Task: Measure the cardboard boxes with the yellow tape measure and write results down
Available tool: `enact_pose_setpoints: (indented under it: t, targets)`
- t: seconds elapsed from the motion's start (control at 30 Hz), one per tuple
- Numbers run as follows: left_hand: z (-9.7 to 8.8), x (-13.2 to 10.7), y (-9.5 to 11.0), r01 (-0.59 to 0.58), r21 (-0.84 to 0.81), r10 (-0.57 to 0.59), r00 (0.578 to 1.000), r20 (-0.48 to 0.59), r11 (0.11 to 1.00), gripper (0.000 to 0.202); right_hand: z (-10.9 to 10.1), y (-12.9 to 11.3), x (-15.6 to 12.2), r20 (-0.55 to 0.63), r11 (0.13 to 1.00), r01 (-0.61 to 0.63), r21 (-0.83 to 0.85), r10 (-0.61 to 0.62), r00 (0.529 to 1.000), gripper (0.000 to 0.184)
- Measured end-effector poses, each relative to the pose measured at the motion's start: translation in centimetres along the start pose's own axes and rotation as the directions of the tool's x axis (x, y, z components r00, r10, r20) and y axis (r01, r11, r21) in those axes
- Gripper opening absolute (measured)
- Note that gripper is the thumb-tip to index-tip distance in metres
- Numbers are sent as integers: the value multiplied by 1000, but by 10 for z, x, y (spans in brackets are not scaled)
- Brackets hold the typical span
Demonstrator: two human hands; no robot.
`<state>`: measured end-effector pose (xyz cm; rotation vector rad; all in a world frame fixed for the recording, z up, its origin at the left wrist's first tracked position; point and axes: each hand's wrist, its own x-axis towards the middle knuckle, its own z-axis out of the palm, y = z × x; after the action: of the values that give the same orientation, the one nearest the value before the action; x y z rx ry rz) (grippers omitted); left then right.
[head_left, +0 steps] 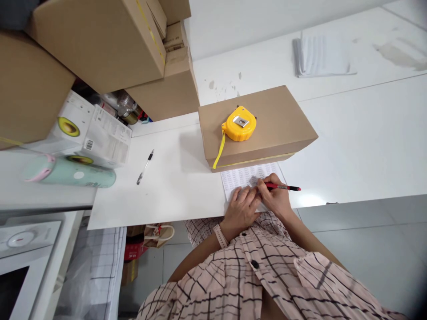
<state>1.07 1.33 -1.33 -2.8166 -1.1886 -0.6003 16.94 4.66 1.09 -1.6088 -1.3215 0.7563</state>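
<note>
A printed sheet of paper (237, 177) lies near the front edge of the white table, its far part covered by a brown cardboard box (270, 120). My left hand (243, 206) rests flat on the paper with its fingers stretched out. My right hand (275, 195) grips a red pen (283, 187), its tip end at the paper and its black end pointing right. On top of the box sits a yellow tape measure (240, 124) with a yellow wrist strap hanging over the near edge. Farther left on the table is a black-and-clear pen (145, 166).
Large cardboard boxes (110, 44) are stacked at the back left. Below them stand a white carton with avocado pictures (110, 135) and a mint-green bottle (76, 173) lying on its side. A stack of white paper (323, 55) lies at the back right. A white appliance (26, 249) stands lower left.
</note>
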Motion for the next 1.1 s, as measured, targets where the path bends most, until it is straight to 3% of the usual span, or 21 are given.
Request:
enact_pose_setpoints:
  t: [0.3, 0.63, 1.1]
  targets:
    - [-1, 0, 0, -4, 5, 3, 997, 71, 1000, 58, 1, 1, 0, -23, 1000, -4, 11, 4, 1000, 28]
    - [-1, 0, 0, 7, 2, -7, 1000, 22, 1000, 60, 1, 3, 0, -22, 1000, 9, -1, -9, 1000, 27]
    - [-1, -1, 1, 9, -1, -9, 996, 86, 1000, 60, -4, 7, 2, -17, 999, 7, 40, -6, 1000, 25]
